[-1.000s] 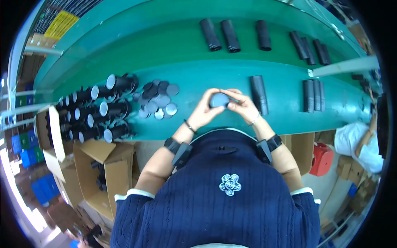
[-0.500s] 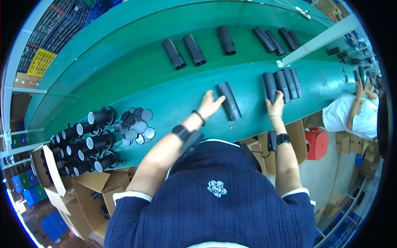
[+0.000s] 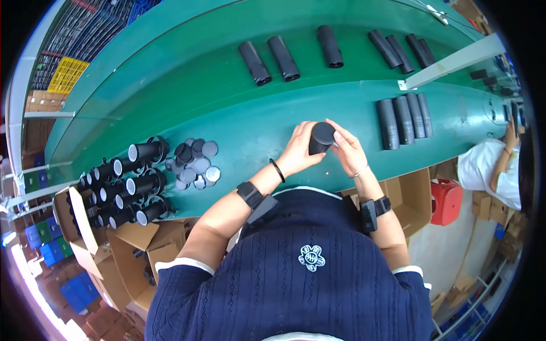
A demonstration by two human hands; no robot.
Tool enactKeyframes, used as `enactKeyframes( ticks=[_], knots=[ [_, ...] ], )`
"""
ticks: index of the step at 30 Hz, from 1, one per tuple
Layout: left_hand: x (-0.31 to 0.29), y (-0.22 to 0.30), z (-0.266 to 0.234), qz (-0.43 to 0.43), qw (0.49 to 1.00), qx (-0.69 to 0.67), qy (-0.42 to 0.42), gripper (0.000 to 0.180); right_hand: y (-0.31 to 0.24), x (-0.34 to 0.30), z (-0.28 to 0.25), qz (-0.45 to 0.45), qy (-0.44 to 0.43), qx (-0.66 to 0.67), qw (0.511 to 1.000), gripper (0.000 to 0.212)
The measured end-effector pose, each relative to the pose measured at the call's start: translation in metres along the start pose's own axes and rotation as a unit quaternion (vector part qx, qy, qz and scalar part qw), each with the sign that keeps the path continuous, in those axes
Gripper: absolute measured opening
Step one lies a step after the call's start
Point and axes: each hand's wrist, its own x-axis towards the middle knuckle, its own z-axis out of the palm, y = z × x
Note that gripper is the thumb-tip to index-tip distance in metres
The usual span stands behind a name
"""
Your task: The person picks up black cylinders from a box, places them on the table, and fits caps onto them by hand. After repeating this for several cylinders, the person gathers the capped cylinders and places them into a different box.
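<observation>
A black cylindrical tube (image 3: 322, 136) stands tilted in front of my chest, its round end turned up toward me. My left hand (image 3: 298, 152) wraps around its side. From the other side, the fingers of my right hand (image 3: 348, 149) grip it near the upper end. To the right, several similar black cylinders (image 3: 388, 126) lie side by side on the green work surface (image 3: 256, 131). Round dark and silvery discs (image 3: 200, 166) are heaped to the left. Farther left lie stacked black cylinders with white open ends (image 3: 143, 184).
More black cylinders (image 3: 282, 58) lie on the far green belt (image 3: 216, 51). A pale metal post (image 3: 455, 59) slants over the right side. Open cardboard boxes (image 3: 131, 256) stand at lower left. A red stool (image 3: 446, 202) and another person (image 3: 490, 170) are to the right.
My left hand has taken hold of the single cylinder and raised its end toward me. My right hand has left the row of cylinders and come over to the same one.
</observation>
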Motion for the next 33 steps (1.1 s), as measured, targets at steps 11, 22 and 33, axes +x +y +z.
enactKeyframes(
  ticks=[11,22,33],
  knots=[
    [-0.045,-0.011,-0.019,-0.034,0.998,-0.046,-0.006,0.079,0.026,0.004,0.023,-0.024,-0.112,-0.046,0.992,0.035],
    [-0.048,-0.009,-0.016,-0.026,0.991,-0.126,-0.043,0.080,0.027,0.000,0.022,-0.033,-0.105,-0.071,0.991,0.033],
    [-0.017,0.003,-0.014,-0.220,0.845,-0.479,0.084,0.051,0.048,-0.001,0.011,-0.107,-0.116,-0.345,0.925,0.097]
  ],
)
